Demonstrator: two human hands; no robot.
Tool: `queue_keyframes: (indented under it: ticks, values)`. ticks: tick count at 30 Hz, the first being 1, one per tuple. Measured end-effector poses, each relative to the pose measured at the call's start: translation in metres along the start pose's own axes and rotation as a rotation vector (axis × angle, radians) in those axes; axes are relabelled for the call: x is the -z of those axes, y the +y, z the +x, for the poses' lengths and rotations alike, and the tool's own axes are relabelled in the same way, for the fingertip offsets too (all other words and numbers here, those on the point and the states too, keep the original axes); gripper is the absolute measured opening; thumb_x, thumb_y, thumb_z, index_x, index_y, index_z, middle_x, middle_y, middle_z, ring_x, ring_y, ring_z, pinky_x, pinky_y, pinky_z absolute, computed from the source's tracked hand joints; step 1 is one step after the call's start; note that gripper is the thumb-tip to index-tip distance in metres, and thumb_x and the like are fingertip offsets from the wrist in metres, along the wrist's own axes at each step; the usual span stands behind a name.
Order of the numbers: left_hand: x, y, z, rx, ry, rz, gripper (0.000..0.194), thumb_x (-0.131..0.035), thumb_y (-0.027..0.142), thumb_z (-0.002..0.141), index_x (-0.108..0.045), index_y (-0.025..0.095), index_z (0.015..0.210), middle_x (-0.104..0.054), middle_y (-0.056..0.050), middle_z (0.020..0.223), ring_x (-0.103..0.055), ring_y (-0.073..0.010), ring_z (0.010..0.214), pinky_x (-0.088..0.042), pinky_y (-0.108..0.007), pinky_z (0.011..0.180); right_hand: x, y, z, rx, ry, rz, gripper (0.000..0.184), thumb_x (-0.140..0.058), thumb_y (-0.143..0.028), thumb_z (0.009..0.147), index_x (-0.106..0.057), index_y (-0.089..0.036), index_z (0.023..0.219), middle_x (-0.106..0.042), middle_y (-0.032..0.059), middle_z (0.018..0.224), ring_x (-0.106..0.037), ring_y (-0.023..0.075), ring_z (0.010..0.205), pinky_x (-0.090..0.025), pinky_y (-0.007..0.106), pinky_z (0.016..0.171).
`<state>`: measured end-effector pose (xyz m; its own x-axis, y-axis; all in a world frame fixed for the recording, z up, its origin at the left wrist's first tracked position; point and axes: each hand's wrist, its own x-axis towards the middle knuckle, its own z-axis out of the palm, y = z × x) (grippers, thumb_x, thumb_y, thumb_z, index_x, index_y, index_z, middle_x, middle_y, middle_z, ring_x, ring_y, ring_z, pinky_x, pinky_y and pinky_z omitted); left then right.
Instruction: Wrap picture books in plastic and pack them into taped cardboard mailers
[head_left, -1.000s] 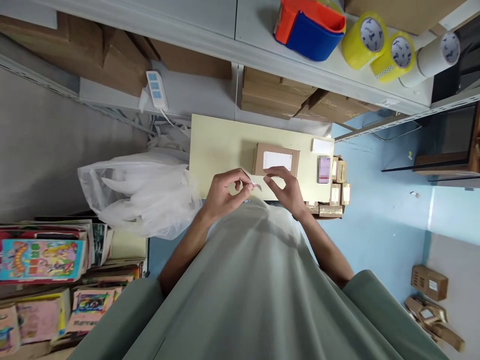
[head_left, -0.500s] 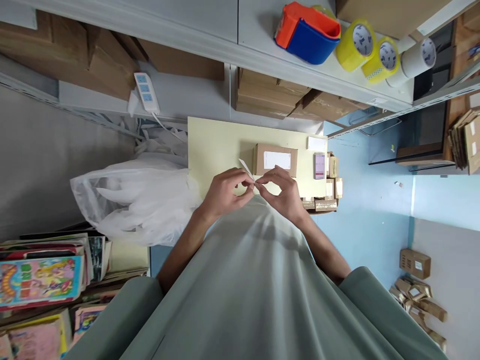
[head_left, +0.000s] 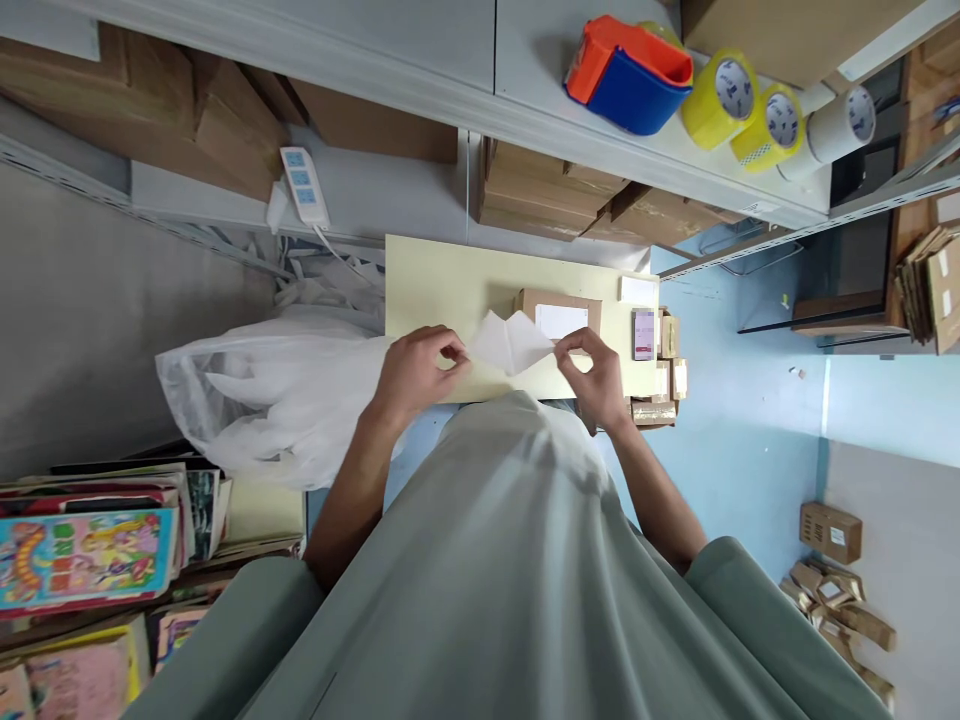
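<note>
My left hand (head_left: pixel 414 370) and my right hand (head_left: pixel 596 375) each pinch one end of a white paper sheet (head_left: pixel 512 343), which is pulled apart into two peeling layers above the pale yellow table (head_left: pixel 442 285). Just behind the sheet a small cardboard box (head_left: pixel 559 312) with a white label on top lies on the table. Both hands are closed in a pinch, apart from each other, over the table's near edge.
A white plastic bag (head_left: pixel 277 400) bulges left of the table. Small boxes (head_left: pixel 664 375) and a card (head_left: pixel 645 333) sit at the table's right end. Shelves above hold tape rolls (head_left: pixel 750 110), a tape dispenser (head_left: pixel 626 70) and flat cartons (head_left: pixel 547 190). Colourful books (head_left: pixel 82 555) are stacked at the left.
My hands have moved apart, the left going left and the right going right. The small folded slip pinched between them has opened out into a wide white sheet.
</note>
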<state>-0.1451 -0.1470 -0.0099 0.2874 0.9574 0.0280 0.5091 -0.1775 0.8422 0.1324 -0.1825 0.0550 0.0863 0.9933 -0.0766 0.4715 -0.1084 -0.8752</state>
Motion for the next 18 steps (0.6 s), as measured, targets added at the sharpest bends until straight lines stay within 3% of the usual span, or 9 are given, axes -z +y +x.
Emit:
queue_keyframes:
  ticks: [6,10,13,18]
  values:
    - [0.045,-0.042,0.002,0.106,0.243,0.143,0.01,-0.069,0.02,0.08,-0.072,0.029,0.077,-0.079,0.0,0.081,-0.073,-0.0239,0.078,-0.056,-0.036,0.077,0.031,0.012,0.006,-0.094,0.265,0.15,0.022,-0.077,-0.047,0.096,-0.074,-0.027,0.087,-0.076,0.0023,0.088,-0.072,0.0251,0.093,-0.059,0.042,0.094]
    - [0.064,-0.041,0.009,0.149,0.307,0.057,0.008,-0.072,0.026,0.087,-0.079,0.029,0.086,-0.083,0.0,0.086,-0.074,-0.0211,0.078,-0.056,-0.032,0.073,0.035,0.002,0.004,-0.079,0.225,0.153,0.023,-0.079,-0.049,0.096,-0.075,-0.027,0.088,-0.075,0.0027,0.089,-0.072,0.0252,0.094,-0.058,0.042,0.092]
    - [0.051,-0.017,0.015,0.141,0.228,-0.084,0.017,-0.069,0.035,0.094,-0.083,0.025,0.092,-0.085,-0.003,0.093,-0.076,-0.0208,0.084,-0.054,-0.031,0.07,0.025,-0.009,0.002,-0.054,0.123,0.18,0.024,-0.079,-0.05,0.097,-0.075,-0.028,0.088,-0.074,0.0027,0.091,-0.071,0.0242,0.093,-0.058,0.041,0.091]
    - [0.002,0.031,0.021,0.12,-0.033,-0.286,0.032,-0.069,0.048,0.097,-0.087,0.022,0.104,-0.087,-0.007,0.108,-0.076,-0.0221,0.091,-0.052,-0.031,0.071,0.002,-0.023,-0.003,-0.014,0.007,0.199,0.027,-0.079,-0.053,0.098,-0.074,-0.028,0.089,-0.07,0.0025,0.095,-0.068,0.0231,0.095,-0.057,0.04,0.094]
